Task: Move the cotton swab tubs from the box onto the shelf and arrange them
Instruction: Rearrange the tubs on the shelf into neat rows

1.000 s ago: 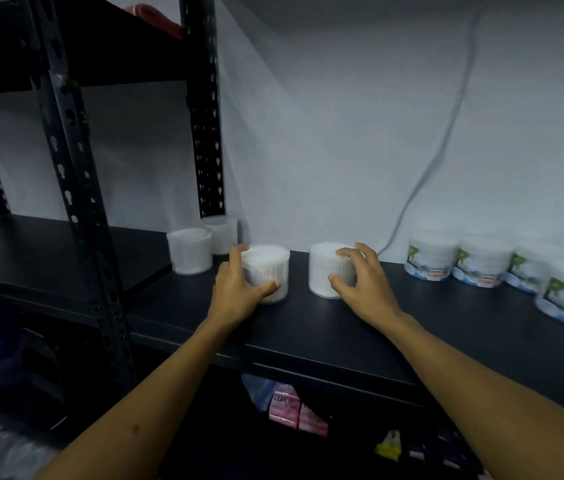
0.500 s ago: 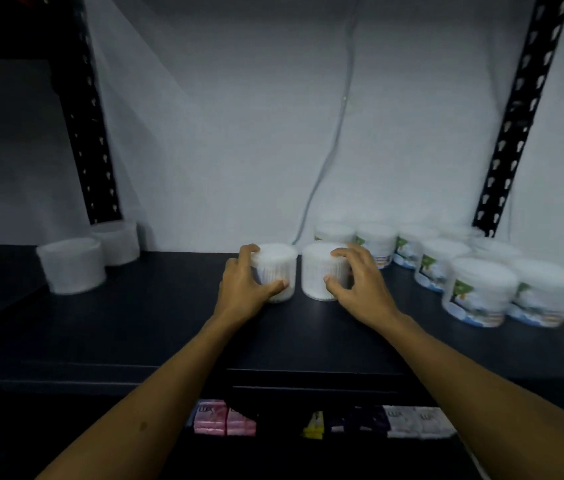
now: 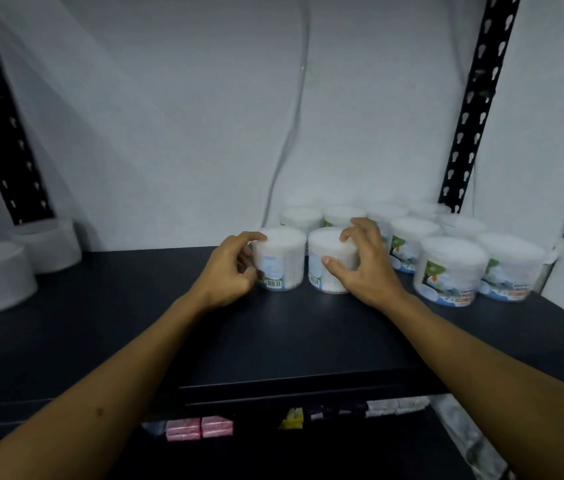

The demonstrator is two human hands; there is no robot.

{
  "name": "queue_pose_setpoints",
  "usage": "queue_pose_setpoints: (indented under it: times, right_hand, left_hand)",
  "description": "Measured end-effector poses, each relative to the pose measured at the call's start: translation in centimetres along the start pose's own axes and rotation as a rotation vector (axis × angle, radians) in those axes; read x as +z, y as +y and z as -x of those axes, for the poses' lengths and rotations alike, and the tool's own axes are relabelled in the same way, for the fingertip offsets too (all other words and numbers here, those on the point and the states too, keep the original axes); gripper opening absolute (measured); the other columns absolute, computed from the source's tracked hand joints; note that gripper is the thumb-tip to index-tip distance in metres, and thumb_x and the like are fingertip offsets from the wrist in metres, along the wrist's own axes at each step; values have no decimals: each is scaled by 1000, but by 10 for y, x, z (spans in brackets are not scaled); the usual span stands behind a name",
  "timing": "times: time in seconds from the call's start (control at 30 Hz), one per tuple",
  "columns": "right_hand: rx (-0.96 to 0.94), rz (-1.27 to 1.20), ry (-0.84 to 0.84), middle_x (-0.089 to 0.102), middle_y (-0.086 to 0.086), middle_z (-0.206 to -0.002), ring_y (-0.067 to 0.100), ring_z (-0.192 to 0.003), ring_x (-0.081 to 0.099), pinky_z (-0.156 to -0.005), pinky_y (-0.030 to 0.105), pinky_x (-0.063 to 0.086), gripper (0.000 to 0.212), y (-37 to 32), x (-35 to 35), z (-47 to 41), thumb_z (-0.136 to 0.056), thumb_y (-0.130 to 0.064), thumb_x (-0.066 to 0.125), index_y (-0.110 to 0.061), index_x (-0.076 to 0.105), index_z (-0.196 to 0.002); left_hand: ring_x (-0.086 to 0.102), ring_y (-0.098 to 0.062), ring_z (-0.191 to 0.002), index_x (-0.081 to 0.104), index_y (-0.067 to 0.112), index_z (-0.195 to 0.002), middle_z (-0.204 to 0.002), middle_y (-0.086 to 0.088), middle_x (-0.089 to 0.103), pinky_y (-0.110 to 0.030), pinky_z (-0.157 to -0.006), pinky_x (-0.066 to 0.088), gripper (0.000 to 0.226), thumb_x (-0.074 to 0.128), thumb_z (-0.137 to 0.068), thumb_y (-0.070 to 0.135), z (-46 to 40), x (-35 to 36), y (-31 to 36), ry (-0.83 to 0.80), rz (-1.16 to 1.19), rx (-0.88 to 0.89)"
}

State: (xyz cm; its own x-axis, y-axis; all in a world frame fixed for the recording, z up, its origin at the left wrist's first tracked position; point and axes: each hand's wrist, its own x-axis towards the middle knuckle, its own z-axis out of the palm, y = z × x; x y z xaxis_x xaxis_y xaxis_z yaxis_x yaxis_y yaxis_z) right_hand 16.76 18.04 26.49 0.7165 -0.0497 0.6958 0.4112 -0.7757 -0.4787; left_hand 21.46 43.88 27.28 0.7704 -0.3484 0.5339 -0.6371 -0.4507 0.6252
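Arranging is under way: left hand (image 3: 228, 271) grips one tub (image 3: 282, 261), right hand (image 3: 360, 268) grips its neighbour (image 3: 331, 263), both standing on the shelf (image 3: 135, 323) just left of the labelled group (image 3: 447, 268). Next, I'd say, nudge them flush into line.

I have both arms stretched forward, bare to the elbow. My left hand (image 3: 228, 271) curls its fingers round the side of a tub (image 3: 282, 261); my right hand (image 3: 360, 268) arches over a second tub (image 3: 329, 265), thumb on its front, fingertips on its lid
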Motion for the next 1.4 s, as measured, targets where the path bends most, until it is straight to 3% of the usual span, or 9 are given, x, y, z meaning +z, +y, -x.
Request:
queue_pose_setpoints:
  times: [0.17, 0.3, 0.43, 0.6, 0.77, 0.97, 1.23, 1.3, 1.4]
  right_hand:
    - [-71, 2, 77, 49, 7, -129, 19, -121, 43, -101, 25, 34, 28, 11, 0, -1, -80, -21, 61, -15, 68, -107]
    - [-76, 22, 187, 65, 7, -108, 23, -109, 54, -97, 26, 39, 33, 13, -4, -2, -76, -3, 52, -10, 71, -102]
    - [-20, -19, 175, 59, -2, -105, 18, -105, 53, -92, 25, 41, 19, 7, -7, 1, -80, -18, 60, -12, 65, -97]
    - [6, -3, 86, 49, -5, -111, 11, -107, 45, -88, 14, 33, 28, 5, -4, 1, -80, -28, 68, -16, 53, -101]
    - [-69, 17, 112, 63, 5, -116, 17, -122, 44, -103, 19, 27, 25, 5, -1, -1, -81, -7, 60, -9, 68, -105]
    - [-56, 38, 247, 65, 7, -111, 14, -114, 49, -99, 11, 30, 34, 3, -3, 0, -75, 14, 50, -8, 69, -94]
    - [-5, 21, 103, 54, -2, -114, 13, -111, 44, -93, 20, 32, 28, -4, -3, 6, -82, -22, 63, -15, 59, -109]
    - [-12, 36, 94, 54, 3, -116, 16, -114, 44, -96, 25, 33, 27, -2, -3, 6, -83, -20, 65, -15, 63, -110]
    - [-27, 12, 111, 57, 5, -114, 18, -115, 47, -98, 13, 28, 25, -2, -4, 5, -82, -5, 66, -10, 65, -106]
  left_hand:
    - [55, -9, -90, 62, 31, -112, -104, -2, 47, -14, -72, 48, 37, 69, -82, 9, -12, -2, -5, 0, -57, 73]
    - [44, -15, -114, 61, 34, -111, -116, 3, 44, -25, -94, 43, 36, 76, -79, 26, -19, 5, -10, -21, -97, 164]
    - [45, -17, -113, 56, 32, -104, -116, 5, 52, -31, -94, 41, 36, 75, -74, 39, -17, 18, -3, 57, -108, 260]
    - [48, -18, -116, 54, 22, -118, -122, 4, 52, -38, -96, 47, 46, 61, -74, 15, -10, 13, -6, 68, -57, 261]
    - [49, -14, -121, 55, 18, -125, -133, 2, 48, -36, -96, 49, 49, 68, -79, 7, -7, 11, -12, 46, -61, 245]
    - [51, -15, -112, 59, 16, -121, -126, -3, 46, -21, -93, 48, 48, 78, -77, 12, -5, 15, -8, 102, -114, 272]
    - [42, -8, -120, 49, 21, -134, -142, -1, 33, -23, -98, 43, 56, 68, -83, 9, -2, 13, -13, 68, -83, 139]
    - [43, -9, -121, 51, 20, -132, -140, -1, 35, -26, -98, 45, 53, 69, -83, 11, -2, 14, -13, 63, -80, 145]
    - [46, -10, -119, 52, 19, -131, -136, 0, 40, -27, -95, 48, 52, 71, -83, 13, -3, 14, -14, 65, -67, 150]
